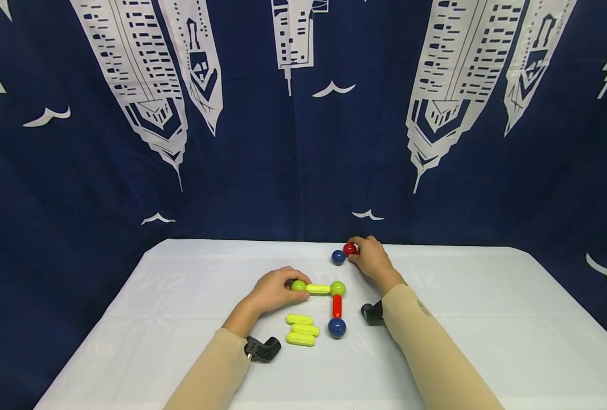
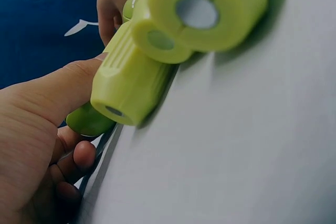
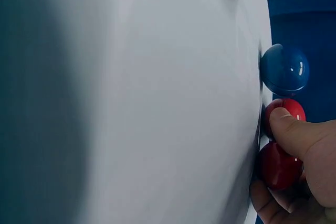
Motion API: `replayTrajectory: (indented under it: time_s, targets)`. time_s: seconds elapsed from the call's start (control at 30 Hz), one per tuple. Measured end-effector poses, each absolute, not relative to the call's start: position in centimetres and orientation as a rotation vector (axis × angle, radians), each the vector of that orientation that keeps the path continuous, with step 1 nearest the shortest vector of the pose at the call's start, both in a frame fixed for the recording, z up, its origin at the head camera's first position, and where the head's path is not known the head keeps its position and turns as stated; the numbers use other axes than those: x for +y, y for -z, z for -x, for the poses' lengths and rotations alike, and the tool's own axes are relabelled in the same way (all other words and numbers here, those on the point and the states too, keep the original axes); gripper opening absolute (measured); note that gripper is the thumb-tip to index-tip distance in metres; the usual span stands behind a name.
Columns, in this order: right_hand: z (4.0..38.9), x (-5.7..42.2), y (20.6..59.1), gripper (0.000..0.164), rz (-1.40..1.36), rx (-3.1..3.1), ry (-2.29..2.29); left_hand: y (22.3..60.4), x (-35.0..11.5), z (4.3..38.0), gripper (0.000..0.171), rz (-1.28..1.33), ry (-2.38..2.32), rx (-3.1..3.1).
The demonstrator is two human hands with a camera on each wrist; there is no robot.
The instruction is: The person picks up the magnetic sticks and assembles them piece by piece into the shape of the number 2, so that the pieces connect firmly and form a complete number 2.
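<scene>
My left hand [image 1: 275,290] holds the green ball [image 1: 298,286] at the left end of a yellow-green rod [image 1: 319,289], thumb along the near side. A second green ball [image 1: 337,288] sits at the rod's other end. From it a red rod [image 1: 337,306] runs toward me to a blue ball [image 1: 336,328]. Farther back, my right hand [image 1: 372,259] grips a red ball [image 1: 350,249] between thumb and fingers. In the right wrist view, two red balls show at that hand; the thumb [image 3: 289,129] overlaps the upper red ball [image 3: 272,116], the lower red ball [image 3: 281,166] lies by the fingers.
Several loose yellow-green rods [image 1: 302,329] lie side by side near my left wrist. Another blue ball [image 1: 338,257] rests at the back beside the red ball. The white table [image 1: 206,273] ends at a dark blue curtain [image 1: 293,171].
</scene>
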State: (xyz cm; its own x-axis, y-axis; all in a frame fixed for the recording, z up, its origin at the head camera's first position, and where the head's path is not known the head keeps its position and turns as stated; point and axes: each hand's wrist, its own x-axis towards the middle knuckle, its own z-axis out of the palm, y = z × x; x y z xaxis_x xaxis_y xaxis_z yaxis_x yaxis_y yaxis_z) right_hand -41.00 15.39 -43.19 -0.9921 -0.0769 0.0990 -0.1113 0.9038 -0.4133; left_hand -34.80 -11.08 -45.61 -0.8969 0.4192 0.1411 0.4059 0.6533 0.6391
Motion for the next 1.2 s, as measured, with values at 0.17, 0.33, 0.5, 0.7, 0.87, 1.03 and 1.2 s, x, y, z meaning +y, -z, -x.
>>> replayTrajectory:
  time_s: [0.17,0.33,0.5,0.7,0.87,1.03,1.2]
  targets:
    - [40.6,15.7,43.1,0.05,-0.186,-2.986,-0.63,45.7,-11.1,34.9,0.023,-0.715,-1.08,2.841]
    - [40.2,16.2,43.1,0.059,-0.197,-2.982,-0.624,45.7,-11.0,34.9,0.023,-0.711,-1.08,2.836]
    - [39.6,16.7,42.9,0.067,-0.191,-2.981,-0.639,45.7,-11.0,34.9,0.022,-0.701,-1.105,2.835]
    - [37.6,17.2,42.6,0.068,-0.179,-2.913,-0.642,45.7,-11.0,34.9,0.022,-0.698,-1.102,2.842]
    - [35.0,17.4,42.9,0.056,-0.234,-2.789,-0.684,45.7,-11.0,34.8,0.022,-0.701,-1.116,2.842]
    - [32.0,16.8,43.3,0.031,-0.27,-2.757,-0.854,45.7,-10.9,34.8,0.022,-0.715,-1.113,2.844]
    - [29.3,15.4,43.4,0.014,-0.288,-2.84,-1.071,45.7,-10.9,34.7,0.022,-0.709,-1.117,2.84]
